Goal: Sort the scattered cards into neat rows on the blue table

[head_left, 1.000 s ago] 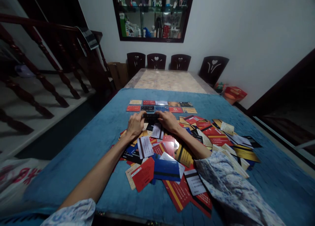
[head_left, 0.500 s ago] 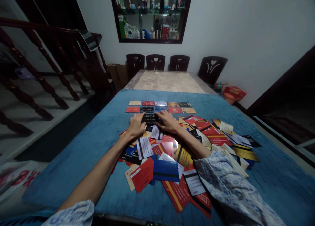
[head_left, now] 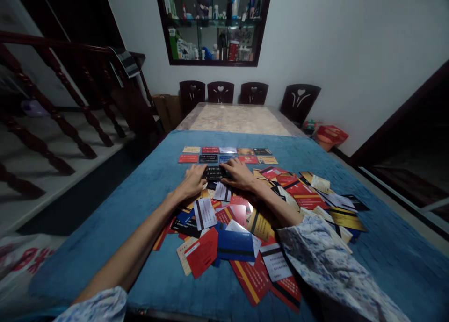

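Observation:
A black card (head_left: 213, 173) with pale print is held flat between my two hands, just on my side of two neat rows of cards. My left hand (head_left: 193, 179) grips its left end, and my right hand (head_left: 240, 173) grips its right end, with fingers bent over it. In the row closest to it lie a red card (head_left: 188, 159), another black card (head_left: 208, 158) and a blue card (head_left: 226, 159), among others. Below my hands spreads a loose pile of overlapping cards, with a white striped card (head_left: 205, 214) and a large blue card (head_left: 235, 247) on top.
A blue cloth (head_left: 136, 177) covers the near part of the table; its far stone-patterned top (head_left: 235, 118) is bare. More piled cards (head_left: 308, 200) lie to the right of my right forearm. Dark chairs (head_left: 220, 93) stand at the far end, and a wooden railing (head_left: 56, 86) runs on the left.
The view has tilted up slightly, so the scene sits a little lower. Both hands still hold the black card, which lies marginally farther from the rows.

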Available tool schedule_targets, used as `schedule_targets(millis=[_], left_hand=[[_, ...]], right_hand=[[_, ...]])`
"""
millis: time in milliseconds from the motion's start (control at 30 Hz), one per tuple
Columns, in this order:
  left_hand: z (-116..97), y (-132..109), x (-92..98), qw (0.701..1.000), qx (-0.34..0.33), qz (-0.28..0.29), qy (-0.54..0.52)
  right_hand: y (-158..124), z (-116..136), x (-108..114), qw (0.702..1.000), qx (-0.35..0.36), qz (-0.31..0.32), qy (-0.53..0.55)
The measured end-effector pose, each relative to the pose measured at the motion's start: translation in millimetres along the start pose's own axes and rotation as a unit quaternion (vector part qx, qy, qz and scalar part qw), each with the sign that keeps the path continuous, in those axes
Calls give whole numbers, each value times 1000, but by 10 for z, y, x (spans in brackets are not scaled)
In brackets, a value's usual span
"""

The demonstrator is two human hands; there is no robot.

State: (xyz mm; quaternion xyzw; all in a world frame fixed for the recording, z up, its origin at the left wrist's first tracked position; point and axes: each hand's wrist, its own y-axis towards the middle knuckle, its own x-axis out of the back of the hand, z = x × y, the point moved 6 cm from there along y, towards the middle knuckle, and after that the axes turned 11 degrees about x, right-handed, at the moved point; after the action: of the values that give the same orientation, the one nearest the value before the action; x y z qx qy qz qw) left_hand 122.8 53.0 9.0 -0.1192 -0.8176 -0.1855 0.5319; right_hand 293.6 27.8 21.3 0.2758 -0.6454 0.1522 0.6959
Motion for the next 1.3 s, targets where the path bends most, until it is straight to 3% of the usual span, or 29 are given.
schedule_targets(millis=[233,533,1000,1300], left_hand=[[42,82,50,999,-12,-6,40],[154,364,75,998,-6,1,64],[387,828,-29,992,16,27,118],[439,968,-39,988,18,47,146]], right_hand=[[133,22,101,999,7,22,-42],[404,-111,135,996,4,51,-68],[803,-347,29,993,-13,89,-76],[941,-404,-11,992,-17,108,-70]])
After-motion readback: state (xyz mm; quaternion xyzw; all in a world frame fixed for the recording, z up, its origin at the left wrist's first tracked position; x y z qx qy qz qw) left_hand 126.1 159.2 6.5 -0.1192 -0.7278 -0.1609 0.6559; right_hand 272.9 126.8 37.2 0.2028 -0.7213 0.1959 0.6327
